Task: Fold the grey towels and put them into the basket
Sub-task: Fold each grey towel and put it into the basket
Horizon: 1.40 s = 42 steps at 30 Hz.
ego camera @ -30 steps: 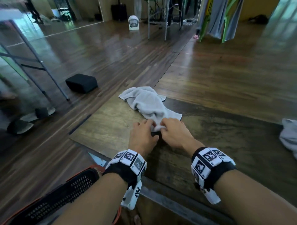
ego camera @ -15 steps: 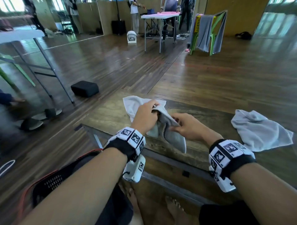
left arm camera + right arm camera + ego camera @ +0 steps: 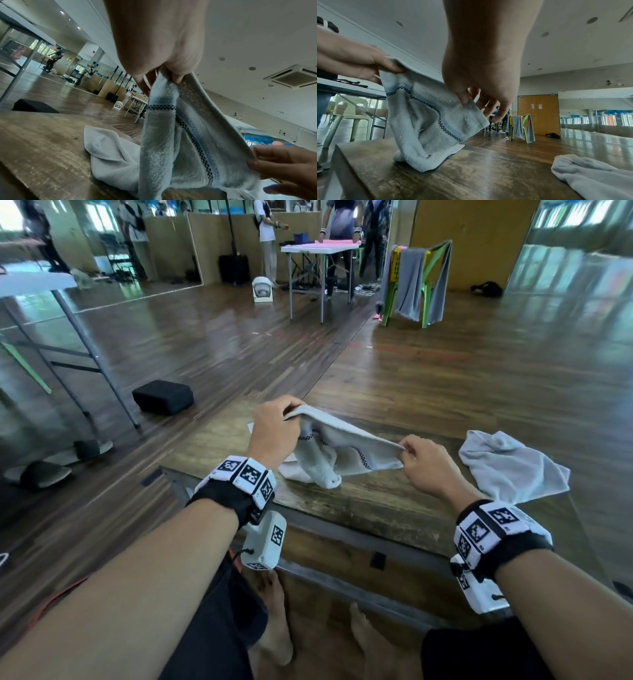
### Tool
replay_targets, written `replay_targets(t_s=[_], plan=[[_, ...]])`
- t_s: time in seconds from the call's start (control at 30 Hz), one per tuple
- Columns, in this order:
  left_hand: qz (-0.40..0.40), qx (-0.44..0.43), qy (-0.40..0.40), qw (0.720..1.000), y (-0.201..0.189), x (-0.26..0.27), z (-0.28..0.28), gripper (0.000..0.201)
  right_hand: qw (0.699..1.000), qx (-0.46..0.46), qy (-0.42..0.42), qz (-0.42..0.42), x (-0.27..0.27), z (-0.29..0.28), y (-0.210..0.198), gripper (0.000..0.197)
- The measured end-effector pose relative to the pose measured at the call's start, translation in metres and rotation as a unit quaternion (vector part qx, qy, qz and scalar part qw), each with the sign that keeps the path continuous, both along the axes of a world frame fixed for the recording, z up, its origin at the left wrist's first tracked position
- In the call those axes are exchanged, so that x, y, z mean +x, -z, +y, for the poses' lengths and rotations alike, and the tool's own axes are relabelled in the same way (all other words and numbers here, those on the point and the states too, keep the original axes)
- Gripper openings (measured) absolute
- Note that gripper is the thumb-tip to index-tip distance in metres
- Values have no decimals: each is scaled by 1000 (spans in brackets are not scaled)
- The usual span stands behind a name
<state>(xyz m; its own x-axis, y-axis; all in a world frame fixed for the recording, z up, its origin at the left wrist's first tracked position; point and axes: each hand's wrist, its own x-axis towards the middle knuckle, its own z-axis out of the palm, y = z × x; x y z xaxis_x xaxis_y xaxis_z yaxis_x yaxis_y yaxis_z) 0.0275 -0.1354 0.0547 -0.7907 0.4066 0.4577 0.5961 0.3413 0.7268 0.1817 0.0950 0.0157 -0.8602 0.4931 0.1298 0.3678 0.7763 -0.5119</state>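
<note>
At the centre of the head view, the left hand [image 3: 274, 426] and right hand [image 3: 423, 462] are each pinching a corner of a grey towel [image 3: 337, 453], its lower folds resting on the wooden table [image 3: 376, 505]. A second grey towel [image 3: 510, 465] is lying crumpled at the right of the frame.

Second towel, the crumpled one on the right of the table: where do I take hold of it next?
Probably pinch the crumpled towel at its near right corner, coming from above with the right hand. That corner lies flat and exposed on the table; the middle is bunched, with edges hidden in folds.
</note>
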Motion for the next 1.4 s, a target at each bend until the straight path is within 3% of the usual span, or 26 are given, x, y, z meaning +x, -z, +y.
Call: replay_targets(t_s=[0.2, 0.37, 0.53, 0.63, 0.73, 1.0, 1.13, 1.23, 1.33, 1.4], plan=[[-60, 20, 16, 998, 8, 0, 3, 3, 992, 1, 50, 116, 10, 4, -3, 16], [-82, -50, 66, 993, 18, 7, 14, 11, 967, 70, 137, 203, 25, 12, -13, 18], [-126, -117, 110, 979, 56, 14, 27, 13, 984, 6, 141, 113, 22, 34, 21, 17], [-139, -199, 101, 965, 78, 13, 28, 19, 992, -47, 114, 14, 22, 41, 44, 21], [-161, -253, 85, 950, 96, 9, 27, 22, 994, -44, 95, -37, 19, 38, 55, 20], [-156, -247, 35, 956, 132, -13, 40, 46, 995, -97, 6, -2, -28, 16, 75, 22], [-131, -309, 48, 941, 149, -21, 42, 27, 992, -108, -51, -32, -52, 3, 89, 20], [-146, -330, 60, 931, 153, -20, 42, 34, 984, -133, -83, -90, -60, -9, 101, 17], [-148, -321, 109, 929, 153, -18, 49, 27, 982, -145, -94, -80, -63, -18, 104, 17], [-189, -313, 96, 926, 151, -17, 52, 29, 979, -155, -98, -90, -64, -20, 103, 19]])
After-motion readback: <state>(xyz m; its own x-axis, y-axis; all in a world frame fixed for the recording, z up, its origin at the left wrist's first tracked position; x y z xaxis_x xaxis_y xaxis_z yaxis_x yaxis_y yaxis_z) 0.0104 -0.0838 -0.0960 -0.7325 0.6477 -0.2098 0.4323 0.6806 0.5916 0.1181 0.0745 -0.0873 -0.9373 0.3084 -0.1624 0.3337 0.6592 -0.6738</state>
